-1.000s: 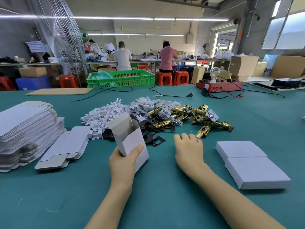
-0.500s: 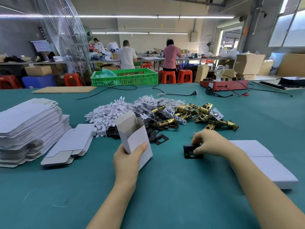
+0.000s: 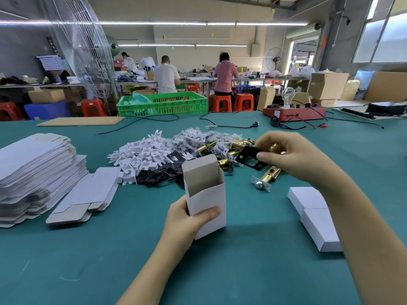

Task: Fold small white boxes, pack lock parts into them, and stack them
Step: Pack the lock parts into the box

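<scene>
Box (image 3: pixel 204 194) gripped upright, mouth open, by left hand (image 3: pixel 187 219) at frame centre; black plate (image 3: pixel 250 158) pinched by right hand (image 3: pixel 290 155), best slid in edge-first.

We are in a factory assembly and packing hall. We see a large green-covered table (image 3: pixel 242 271) carrying a tall stack of flat box blanks (image 3: pixel 33 172), a heap of lock parts (image 3: pixel 187 155) in white plastic, black plate and brass, and finished white boxes (image 3: pixel 317 216). We see long fluorescent tubes (image 3: pixel 154 23) under a high ceiling, an industrial fan (image 3: pixel 83 51), a green crate (image 3: pixel 163 104), red stools (image 3: pixel 231 102) and cartons (image 3: pixel 328 84). At a far bench (image 3: pixel 198 79) workers (image 3: pixel 166 75) stand with their backs to us. A red test box (image 3: pixel 295 113) with a bulb and leads sits on the table.
</scene>
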{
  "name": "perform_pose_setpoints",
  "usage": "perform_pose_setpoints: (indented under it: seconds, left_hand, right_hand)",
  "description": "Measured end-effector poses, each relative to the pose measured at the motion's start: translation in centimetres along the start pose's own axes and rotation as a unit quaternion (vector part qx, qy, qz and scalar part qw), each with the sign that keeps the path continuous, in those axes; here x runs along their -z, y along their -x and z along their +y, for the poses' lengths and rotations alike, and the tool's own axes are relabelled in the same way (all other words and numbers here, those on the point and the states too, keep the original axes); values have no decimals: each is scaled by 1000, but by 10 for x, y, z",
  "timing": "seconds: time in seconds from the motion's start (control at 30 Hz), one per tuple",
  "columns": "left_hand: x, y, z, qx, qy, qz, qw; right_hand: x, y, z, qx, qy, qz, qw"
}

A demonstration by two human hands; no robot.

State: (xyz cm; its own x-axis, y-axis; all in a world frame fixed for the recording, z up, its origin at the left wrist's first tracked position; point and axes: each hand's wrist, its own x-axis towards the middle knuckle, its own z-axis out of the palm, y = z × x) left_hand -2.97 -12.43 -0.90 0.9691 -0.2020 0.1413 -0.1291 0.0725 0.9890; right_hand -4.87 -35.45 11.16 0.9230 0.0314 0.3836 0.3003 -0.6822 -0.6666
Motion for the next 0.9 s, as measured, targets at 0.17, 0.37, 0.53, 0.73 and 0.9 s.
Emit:
perform_pose_setpoints:
  seconds: [0.17, 0.37, 0.53, 0.73, 0.9]
  left_hand:
    - [-5, 5, 2, -17, -35, -53, 998]
    - [-5, 7, 2, -40, -39, -58, 997]
    - [-7, 8, 0, -61, -57, -64, 994]
    - [-8, 7, -1, -64, -61, -61, 994]
    - [-6, 6, 0, -56, -56, -59, 995]
  right_hand:
    - [15, 15, -45, 111, -39, -7, 993]
    - [14, 22, -67, 143, 44, -82, 985]
    - [4, 24, -74, 147, 97, -121, 977]
    - [-22, 21, -80, 142, 179, -147, 962]
    - [-41, 20, -79, 146, 215, -161, 952]
